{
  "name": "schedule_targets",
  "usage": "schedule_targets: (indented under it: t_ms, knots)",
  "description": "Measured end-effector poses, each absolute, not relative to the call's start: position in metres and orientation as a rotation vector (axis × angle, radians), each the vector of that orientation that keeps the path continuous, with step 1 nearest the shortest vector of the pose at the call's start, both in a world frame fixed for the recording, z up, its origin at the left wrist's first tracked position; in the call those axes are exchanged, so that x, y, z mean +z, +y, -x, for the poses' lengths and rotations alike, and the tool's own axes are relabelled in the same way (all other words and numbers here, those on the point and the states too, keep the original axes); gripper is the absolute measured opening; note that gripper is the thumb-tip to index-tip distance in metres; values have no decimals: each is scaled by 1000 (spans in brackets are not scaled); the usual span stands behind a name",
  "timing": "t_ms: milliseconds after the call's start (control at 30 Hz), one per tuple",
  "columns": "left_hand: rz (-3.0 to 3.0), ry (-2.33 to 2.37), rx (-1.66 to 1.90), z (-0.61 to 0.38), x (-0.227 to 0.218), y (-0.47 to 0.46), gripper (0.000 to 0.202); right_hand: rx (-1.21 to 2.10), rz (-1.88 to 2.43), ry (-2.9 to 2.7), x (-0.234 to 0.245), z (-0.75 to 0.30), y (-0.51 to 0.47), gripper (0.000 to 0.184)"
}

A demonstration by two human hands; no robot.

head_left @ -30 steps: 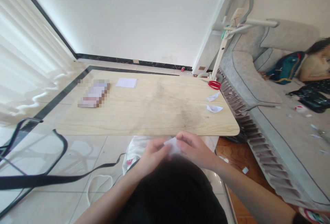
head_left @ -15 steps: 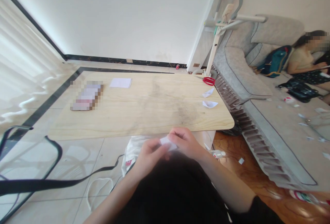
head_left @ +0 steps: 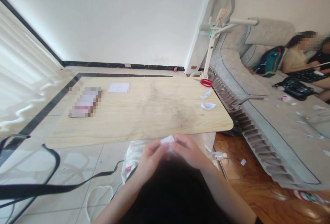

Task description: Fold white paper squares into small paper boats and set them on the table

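Note:
Between my two hands is a small piece of white paper (head_left: pixel 167 141), held just off the near edge of the wooden table (head_left: pixel 144 114). My left hand (head_left: pixel 152 153) pinches its left side, thumb on top. The fingers of my right hand (head_left: pixel 187 149) are closed on its right side. An angled top edge of the paper shows; its lower part is blurred and partly behind my thumbs. Two folded white paper boats (head_left: pixel 208 106) lie on the table's right side. Beyond them rest red-handled scissors (head_left: pixel 206 83).
A stack of white paper (head_left: pixel 119 87) lies at the table's far left, near a pixelated flat object (head_left: pixel 85 102). To the right stands a grey sofa (head_left: pixel 268 120) with paper scraps, a backpack (head_left: pixel 270 62) and two seated people. A black strap (head_left: pixel 77 184) crosses at lower left.
My right hand has shifted slightly down along the paper, and more of the paper's upper part shows. The view has tilted and turned a little; a second person shows on the sofa.

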State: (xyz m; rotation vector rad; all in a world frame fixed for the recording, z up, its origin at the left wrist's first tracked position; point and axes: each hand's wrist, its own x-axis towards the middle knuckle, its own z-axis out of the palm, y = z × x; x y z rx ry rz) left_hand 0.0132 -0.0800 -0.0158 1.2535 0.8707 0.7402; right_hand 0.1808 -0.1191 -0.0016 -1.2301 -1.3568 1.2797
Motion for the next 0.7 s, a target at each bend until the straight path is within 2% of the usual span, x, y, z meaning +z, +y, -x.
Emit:
schedule_targets:
  t_ms: [233, 400, 567, 700]
  knots:
    - [-1308, 936, 733, -13, -14, -75, 29, 1271, 1282, -1300, -9, -182, -124, 34]
    - [-1250, 1034, 791, -15, -17, -75, 31, 1240, 1336, -1097, -19, -178, -126, 23]
    - [-1295, 1022, 748, -15, -14, -78, 35, 1209, 1343, -1038, -24, -171, -128, 27]
    - [-1264, 964, 753, -14, -14, -79, 35, 1125, 1348, -1036, -20, -166, -130, 21]
